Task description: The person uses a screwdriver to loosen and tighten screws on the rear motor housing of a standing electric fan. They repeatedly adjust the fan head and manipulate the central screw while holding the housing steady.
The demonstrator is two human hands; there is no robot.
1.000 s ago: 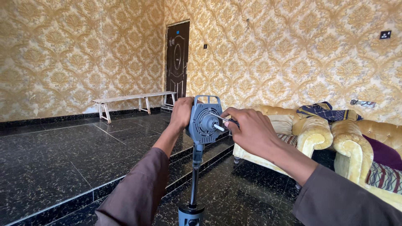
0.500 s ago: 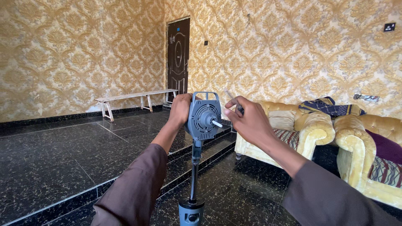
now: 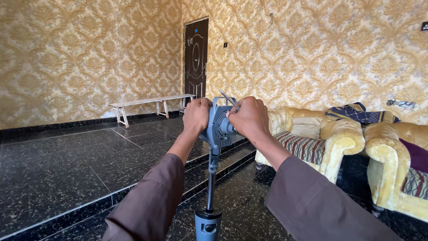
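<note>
A yellow sofa [image 3: 330,138] is sitting at the right on the black stone floor [image 3: 67,169], and a wooden bench [image 3: 151,101] is standing against the patterned wall beside the dark door [image 3: 196,58]. In front of the person, a grey fan motor head [image 3: 219,126] is standing on its pole [image 3: 210,187] — the left hand [image 3: 196,117] is wrapping its left side, fingers curled against the housing. The right hand [image 3: 250,117] is pressing on the motor's front, fingers closed around a thin metal tool [image 3: 229,100] — its tip is poking out above the knuckles.

single head cam, worn at eye height, faces forward and slightly down along both arms, hands [image 3: 223,118] close at frame centre, fan motor [image 3: 219,127] between them, door [image 3: 196,58] and wall far behind, no second view
</note>
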